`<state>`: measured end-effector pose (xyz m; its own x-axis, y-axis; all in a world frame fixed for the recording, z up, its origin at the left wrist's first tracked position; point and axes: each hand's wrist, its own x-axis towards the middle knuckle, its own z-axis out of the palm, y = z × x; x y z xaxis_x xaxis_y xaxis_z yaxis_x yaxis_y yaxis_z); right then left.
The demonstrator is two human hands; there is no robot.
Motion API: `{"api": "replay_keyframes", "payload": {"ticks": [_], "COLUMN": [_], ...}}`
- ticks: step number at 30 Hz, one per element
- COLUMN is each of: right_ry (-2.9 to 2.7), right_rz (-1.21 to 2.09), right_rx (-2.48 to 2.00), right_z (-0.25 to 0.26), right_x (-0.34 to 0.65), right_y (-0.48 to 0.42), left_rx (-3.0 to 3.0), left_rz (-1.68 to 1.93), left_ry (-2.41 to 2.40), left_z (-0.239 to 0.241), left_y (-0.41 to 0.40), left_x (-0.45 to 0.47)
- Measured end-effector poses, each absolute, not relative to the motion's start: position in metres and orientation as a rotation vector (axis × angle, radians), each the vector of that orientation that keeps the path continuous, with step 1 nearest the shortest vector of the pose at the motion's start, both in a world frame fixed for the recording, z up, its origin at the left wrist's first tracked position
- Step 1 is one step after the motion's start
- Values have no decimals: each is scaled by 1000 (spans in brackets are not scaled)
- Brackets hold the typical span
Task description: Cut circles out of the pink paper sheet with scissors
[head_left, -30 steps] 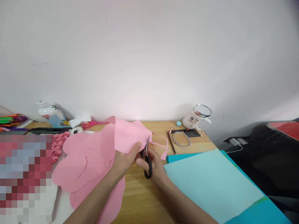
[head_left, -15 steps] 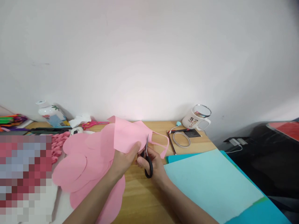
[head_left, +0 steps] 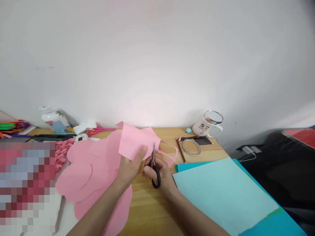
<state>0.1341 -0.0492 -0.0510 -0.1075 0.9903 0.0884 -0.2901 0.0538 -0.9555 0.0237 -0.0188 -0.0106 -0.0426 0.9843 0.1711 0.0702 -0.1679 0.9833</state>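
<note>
A sheet of pink paper (head_left: 133,141) is gripped by my left hand (head_left: 131,168), the thumb lying on top of it and the other fingers hidden underneath. My right hand (head_left: 161,175) is closed around black-handled scissors (head_left: 155,178), whose blades point away from me at the paper's right side. From that side a thin cut strip (head_left: 176,152) curls out to the right. Under and left of my left forearm lies a spread of pink paper pieces (head_left: 81,173) with rounded edges, overlapping one another.
Light blue sheets (head_left: 221,193) lie at the right. Behind them are a white mug (head_left: 206,124), a coiled cable (head_left: 191,147) and a dark pencil (head_left: 181,150). Pink scissors (head_left: 100,131), a crumpled tissue (head_left: 85,127) and a white bottle (head_left: 55,119) stand along the wall at left.
The pink sheet has turned slightly in my left hand. The scissor blades have shifted a little left, and the cut strip hangs in a narrower curl.
</note>
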Motion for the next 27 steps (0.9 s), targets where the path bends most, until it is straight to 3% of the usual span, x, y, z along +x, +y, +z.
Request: {"api": "replay_keyframes", "payload": {"ticks": [6,27], "right_ry": [-1086,-1075], "right_rz": [1384,1364], "right_rx": [-887,-894], "right_z": [-52,-49], "right_x": [131,131], "right_y": [-52,-52], "left_rx": [1332,1344], "left_rz": [1493,1337], "left_ry": [1218,1147], "left_z": [-12,-15], "left_y": [-16,-14], "left_x": [24,15]}}
